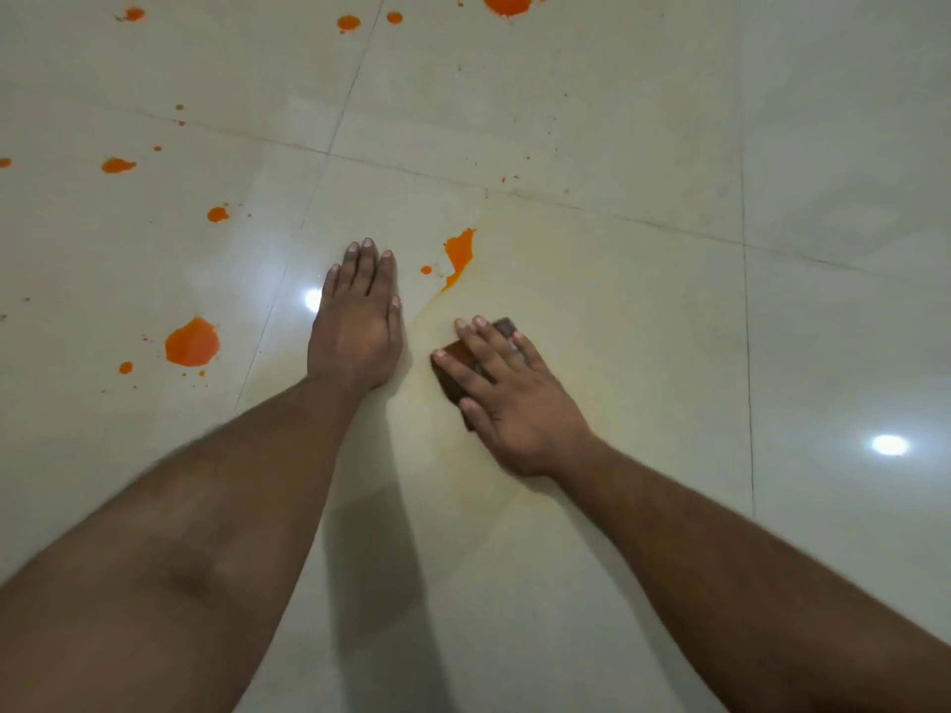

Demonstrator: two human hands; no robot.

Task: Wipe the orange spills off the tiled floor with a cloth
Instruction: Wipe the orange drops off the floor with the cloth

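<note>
My right hand (507, 398) presses flat on a small dark brown cloth (453, 375) on the pale tiled floor (617, 146); only the cloth's edges show past my fingers. My left hand (357, 324) lies palm down on the tile just left of it, fingers together, holding nothing. A streaked orange spill (458, 254) lies just beyond the cloth, with a faint yellowish smear fanning out to its right. A large orange puddle (193, 343) sits to the left of my left hand. Smaller orange spots (117, 165) are scattered further left and at the top edge (507, 2).
Thin grout lines (745, 301) divide the glossy tiles. Two bright light reflections (889, 445) shine on the floor. The right side of the floor shows no orange marks.
</note>
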